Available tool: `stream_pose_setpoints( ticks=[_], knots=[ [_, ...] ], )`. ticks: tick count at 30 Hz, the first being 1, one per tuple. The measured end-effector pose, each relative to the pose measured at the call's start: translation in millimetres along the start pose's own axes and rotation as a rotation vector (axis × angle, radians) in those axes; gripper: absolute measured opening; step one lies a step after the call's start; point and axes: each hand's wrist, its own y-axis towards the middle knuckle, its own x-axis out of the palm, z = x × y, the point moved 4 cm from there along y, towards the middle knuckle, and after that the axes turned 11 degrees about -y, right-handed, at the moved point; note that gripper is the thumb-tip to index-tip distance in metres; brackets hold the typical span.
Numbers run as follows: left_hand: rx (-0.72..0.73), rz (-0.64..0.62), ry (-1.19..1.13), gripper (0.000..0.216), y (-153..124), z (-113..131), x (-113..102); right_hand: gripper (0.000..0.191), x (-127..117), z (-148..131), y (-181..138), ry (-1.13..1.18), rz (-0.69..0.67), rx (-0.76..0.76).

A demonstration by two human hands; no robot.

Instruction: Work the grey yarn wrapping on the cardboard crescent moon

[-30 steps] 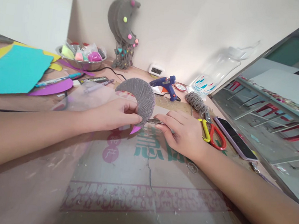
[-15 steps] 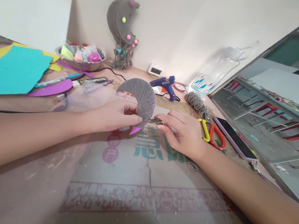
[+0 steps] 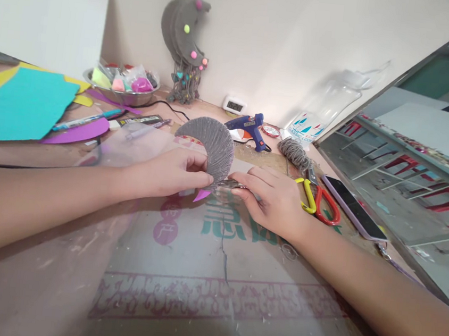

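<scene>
In the head view, a crescent wrapped in grey cord stands tilted up in my left hand, pinched near its lower end between thumb and fingers. A bare purple tip sticks out below the wrapping. My right hand is closed with thumb and forefinger on a small bundle of grey cord, whose left end meets or overlaps the crescent's lower edge. Most of the bundle is hidden by the fingers.
Behind are a blue glue gun, a white clock and a bowl of coloured clay. At right lie a cord skein, scissors and a phone. A decorated moon hangs on the wall.
My right hand has shifted slightly left, bringing the cord bundle up against the crescent's lower edge. My left hand and the crescent have hardly moved.
</scene>
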Motion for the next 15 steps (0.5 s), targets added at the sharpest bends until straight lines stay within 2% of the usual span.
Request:
stream_pose_setpoints(
  ticks=[15],
  knots=[
    [-0.012,-0.026,-0.058,0.019,1.0,-4.2,1.3,0.022,4.7,2.8,-2.9,0.056,0.008,-0.012]
  ],
)
